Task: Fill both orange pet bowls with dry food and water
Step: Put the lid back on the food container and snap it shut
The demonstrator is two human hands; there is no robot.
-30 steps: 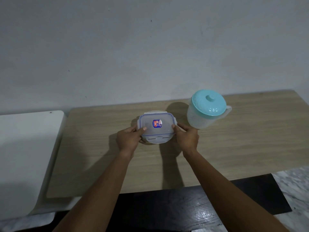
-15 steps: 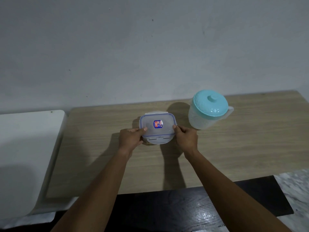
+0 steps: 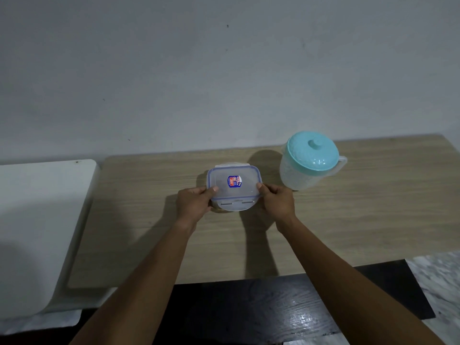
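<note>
A clear plastic food container [image 3: 234,188] with a blue-rimmed snap lid and a small blue label stands on the wooden table [image 3: 361,220]. My left hand [image 3: 194,204] grips its left side, thumb on the lid edge. My right hand [image 3: 276,201] grips its right side in the same way. The front lid flap sticks out toward me. A translucent water jug [image 3: 308,161] with a turquoise lid stands to the right of the container, apart from my hands. No orange bowl is in view.
A white rounded surface [image 3: 37,220] adjoins the table's left end. A grey wall runs right behind the table. Dark glossy floor [image 3: 273,312] lies below the front edge, with pale marbled tiles [image 3: 438,277] at the right.
Both hands keep the same hold on the container. Container and jug stay where they were; only the camera shifted slightly.
</note>
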